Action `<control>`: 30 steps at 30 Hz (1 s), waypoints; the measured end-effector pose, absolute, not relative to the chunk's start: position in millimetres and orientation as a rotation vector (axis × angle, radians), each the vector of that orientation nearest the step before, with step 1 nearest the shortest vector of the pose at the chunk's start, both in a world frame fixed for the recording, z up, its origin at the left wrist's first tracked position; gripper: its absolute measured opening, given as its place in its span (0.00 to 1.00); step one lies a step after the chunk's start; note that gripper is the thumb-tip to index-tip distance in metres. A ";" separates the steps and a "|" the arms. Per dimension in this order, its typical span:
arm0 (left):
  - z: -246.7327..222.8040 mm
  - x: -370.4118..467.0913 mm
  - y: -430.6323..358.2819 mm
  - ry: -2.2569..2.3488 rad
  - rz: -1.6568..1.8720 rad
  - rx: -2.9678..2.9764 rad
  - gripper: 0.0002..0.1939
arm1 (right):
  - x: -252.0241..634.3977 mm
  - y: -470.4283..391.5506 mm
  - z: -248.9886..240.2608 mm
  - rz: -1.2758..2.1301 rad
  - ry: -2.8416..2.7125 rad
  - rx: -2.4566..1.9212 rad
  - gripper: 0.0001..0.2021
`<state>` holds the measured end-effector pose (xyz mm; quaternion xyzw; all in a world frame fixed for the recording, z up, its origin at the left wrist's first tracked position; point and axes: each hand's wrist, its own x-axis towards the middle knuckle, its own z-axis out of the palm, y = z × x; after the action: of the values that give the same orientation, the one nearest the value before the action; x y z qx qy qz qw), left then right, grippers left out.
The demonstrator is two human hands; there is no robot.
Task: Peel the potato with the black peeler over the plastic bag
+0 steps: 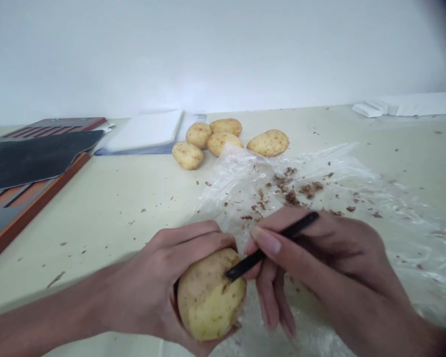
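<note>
A partly peeled potato (208,302) is gripped in my left hand (163,272), its fingers wrapped over the top and the thumb below. The lower part of its face shows pale yellow flesh; brownish skin covers the upper part. My right hand (319,263) pinches a thin black stick-like tool (297,227) between thumb and fingers. The tool's flat tip meets the potato near the line between skin and bare flesh. Whether that tip is a blade, I cannot tell. Beneath both hands lies a clear plastic sheet (357,173) with brown peel scraps (292,198) on it.
Several unpeeled potatoes (188,155) sit behind the sheet. A white pad (144,130) on a blue folder lies further left. At the far left is a brown wooden frame (52,208) with a black mat (37,156) across it. White paper (412,105) lies at the back right.
</note>
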<state>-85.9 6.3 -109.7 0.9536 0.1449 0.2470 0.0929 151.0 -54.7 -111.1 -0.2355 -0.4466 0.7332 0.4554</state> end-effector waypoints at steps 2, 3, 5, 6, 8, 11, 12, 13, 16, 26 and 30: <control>-109.1 -84.9 6.3 0.437 0.808 2.889 0.46 | 150.8 -53.5 -111.9 1.722 -1.070 -0.600 0.14; -108.5 -84.0 6.3 0.443 0.824 2.906 0.47 | 151.0 -53.2 -112.1 1.713 -1.037 -0.576 0.14; -106.9 -81.9 6.6 0.427 0.796 2.887 0.46 | 151.2 -53.1 -112.5 1.787 -0.997 -0.503 0.12; -106.3 -81.0 6.8 0.418 0.781 2.861 0.44 | 151.1 -53.1 -112.8 1.846 -0.998 -0.472 0.11; -106.0 -80.4 6.9 0.421 0.775 2.840 0.42 | 150.6 -52.5 -113.9 1.899 -1.034 -0.478 0.12; -107.6 -82.2 6.3 0.446 0.833 2.895 0.42 | 149.9 -50.4 -116.2 1.779 -1.043 -0.569 0.17; -108.2 -82.9 6.1 0.452 0.833 2.906 0.44 | 149.6 -50.2 -116.8 1.759 -1.021 -0.564 0.16; -108.5 -83.3 6.0 0.447 0.821 2.903 0.44 | 149.3 -50.4 -117.2 1.777 -0.997 -0.540 0.15; -107.7 -82.1 6.6 0.446 0.765 2.835 0.43 | 148.0 -52.8 -118.1 1.943 -0.967 -0.420 0.11; -107.0 -82.2 5.3 0.474 0.724 2.786 0.39 | 148.7 -58.6 -117.1 1.968 -0.989 -0.501 0.16; -105.0 -79.7 5.7 0.468 0.755 2.879 0.39 | 149.2 -54.5 -115.6 1.750 -1.049 -0.618 0.13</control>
<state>-79.7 5.7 -105.0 0.9536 0.1551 0.2501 0.0641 149.2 -54.5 -115.6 -0.2536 -0.4306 0.7185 0.4838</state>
